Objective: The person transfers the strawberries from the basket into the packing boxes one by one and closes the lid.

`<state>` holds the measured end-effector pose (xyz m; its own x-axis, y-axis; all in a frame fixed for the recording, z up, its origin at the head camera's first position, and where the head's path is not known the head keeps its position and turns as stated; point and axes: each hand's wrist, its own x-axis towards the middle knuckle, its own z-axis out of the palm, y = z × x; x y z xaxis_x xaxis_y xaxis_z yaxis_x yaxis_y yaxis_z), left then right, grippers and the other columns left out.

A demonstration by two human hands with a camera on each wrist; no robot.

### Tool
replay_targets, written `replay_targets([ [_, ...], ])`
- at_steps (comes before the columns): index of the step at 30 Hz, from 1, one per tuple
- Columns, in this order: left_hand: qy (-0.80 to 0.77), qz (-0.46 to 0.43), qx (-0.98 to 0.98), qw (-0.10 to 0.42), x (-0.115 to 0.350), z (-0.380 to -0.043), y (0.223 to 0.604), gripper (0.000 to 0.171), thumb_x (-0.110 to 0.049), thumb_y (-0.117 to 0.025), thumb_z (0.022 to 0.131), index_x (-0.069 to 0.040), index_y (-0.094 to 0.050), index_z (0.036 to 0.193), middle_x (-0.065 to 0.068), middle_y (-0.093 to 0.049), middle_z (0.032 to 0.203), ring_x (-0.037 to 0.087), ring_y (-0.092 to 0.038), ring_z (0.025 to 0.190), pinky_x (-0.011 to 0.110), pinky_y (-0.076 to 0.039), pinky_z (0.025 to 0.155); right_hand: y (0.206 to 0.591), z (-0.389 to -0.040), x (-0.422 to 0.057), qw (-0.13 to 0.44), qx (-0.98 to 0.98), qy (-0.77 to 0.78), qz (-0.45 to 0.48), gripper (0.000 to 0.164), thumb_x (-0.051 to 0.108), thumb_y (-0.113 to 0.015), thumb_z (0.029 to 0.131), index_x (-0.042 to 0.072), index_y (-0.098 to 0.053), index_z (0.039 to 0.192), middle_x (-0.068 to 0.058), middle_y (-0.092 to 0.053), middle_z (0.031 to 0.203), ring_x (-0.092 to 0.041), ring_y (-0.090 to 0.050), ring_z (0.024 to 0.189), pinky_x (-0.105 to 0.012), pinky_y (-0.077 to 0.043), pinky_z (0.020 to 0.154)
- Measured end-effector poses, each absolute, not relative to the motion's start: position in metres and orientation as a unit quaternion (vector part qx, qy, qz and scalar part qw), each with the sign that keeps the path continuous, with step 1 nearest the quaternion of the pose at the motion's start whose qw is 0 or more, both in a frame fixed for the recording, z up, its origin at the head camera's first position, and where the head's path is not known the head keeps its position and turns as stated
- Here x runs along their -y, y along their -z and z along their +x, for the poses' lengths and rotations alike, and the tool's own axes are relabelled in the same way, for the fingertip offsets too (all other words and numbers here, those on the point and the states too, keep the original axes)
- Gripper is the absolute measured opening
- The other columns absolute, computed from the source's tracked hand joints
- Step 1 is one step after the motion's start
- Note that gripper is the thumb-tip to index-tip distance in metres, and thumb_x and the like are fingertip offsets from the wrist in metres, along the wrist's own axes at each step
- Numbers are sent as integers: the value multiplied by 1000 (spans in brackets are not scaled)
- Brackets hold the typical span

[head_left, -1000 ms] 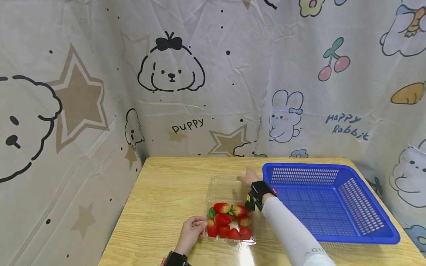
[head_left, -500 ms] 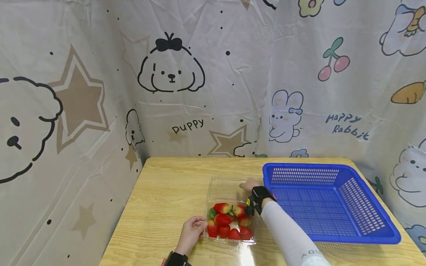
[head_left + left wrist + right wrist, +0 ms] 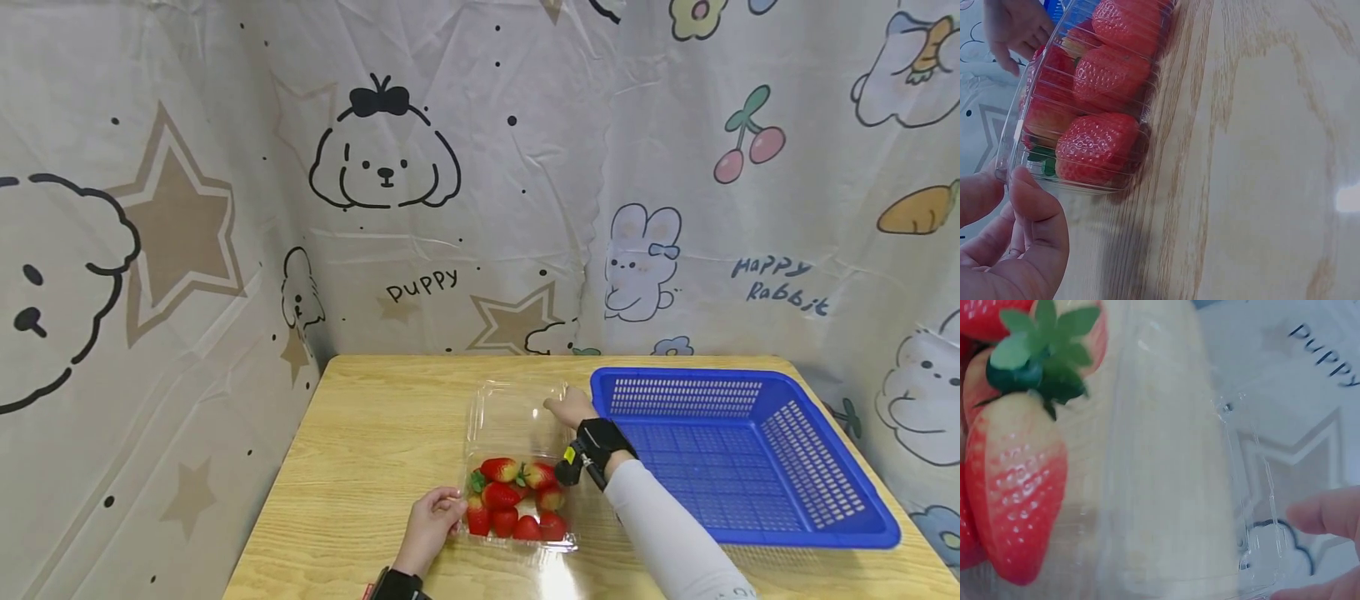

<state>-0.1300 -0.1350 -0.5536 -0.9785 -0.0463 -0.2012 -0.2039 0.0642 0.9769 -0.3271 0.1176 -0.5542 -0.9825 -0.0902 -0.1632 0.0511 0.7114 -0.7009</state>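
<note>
A clear plastic clamshell box (image 3: pixel 480 542) stands on the table with its lid (image 3: pixel 510 412) folded back, tilted up at the far side. Several red strawberries (image 3: pixel 501 495) fill its base, some with green leaves. At the near left corner my left hand (image 3: pixel 435 517) pinches the box's rim between thumb and finger; the left wrist view shows this hand (image 3: pixel 1022 231) close up. My right hand (image 3: pixel 572 407) is at the lid's right edge. In the right wrist view its thumb (image 3: pixel 1325 519) and a finger stand apart beside the lid's edge.
To the right sits a large blue plastic basket (image 3: pixel 757 533), its near-left part behind the right forearm. A wooden table (image 3: pixel 360 442) bears everything. Patterned cloth (image 3: pixel 480 192) hangs behind and along the sides.
The lid has risen from lying flatter to a steeper tilt. My right hand dipped toward the lid, then came up with it at its right edge. The left hand stays put.
</note>
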Motion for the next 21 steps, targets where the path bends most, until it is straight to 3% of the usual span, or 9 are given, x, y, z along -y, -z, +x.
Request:
replay_targets([
  [3,-681,-83,-726,54,134,-129,553,27,-3,-61,86,14,-53,105,-1,-54,67,9,-50,55,22,-45,51,497,-292,-110,113,-898,424,27,63,27,-54,87,-14,-35,131,-33,-44,126,-42,-46,114,-50,-40,91],
  [6,-682,-78,-725,52,134,-128,552,27,-3,-60,86,14,-52,105,1,-55,67,9,-50,55,22,-45,52,469,-269,-111,99,-881,462,30,61,26,-49,91,-13,-28,134,-34,-43,125,-43,-44,114,-50,-40,91],
  [14,-680,-83,-726,60,135,-129,551,27,-5,-60,87,13,-53,106,-1,-52,67,9,-50,56,23,-46,53,456,-242,-120,57,-827,558,31,46,28,-44,96,-6,-39,126,-28,-47,119,-38,-47,110,-47,-40,89],
  [21,-678,-87,-728,61,134,-129,552,28,-5,-60,87,13,-53,107,-2,-52,67,9,-51,57,23,-46,53,453,-210,-123,36,-779,625,26,37,30,-38,99,-5,-45,107,-20,-50,105,-36,-50,107,-42,-45,87],
])
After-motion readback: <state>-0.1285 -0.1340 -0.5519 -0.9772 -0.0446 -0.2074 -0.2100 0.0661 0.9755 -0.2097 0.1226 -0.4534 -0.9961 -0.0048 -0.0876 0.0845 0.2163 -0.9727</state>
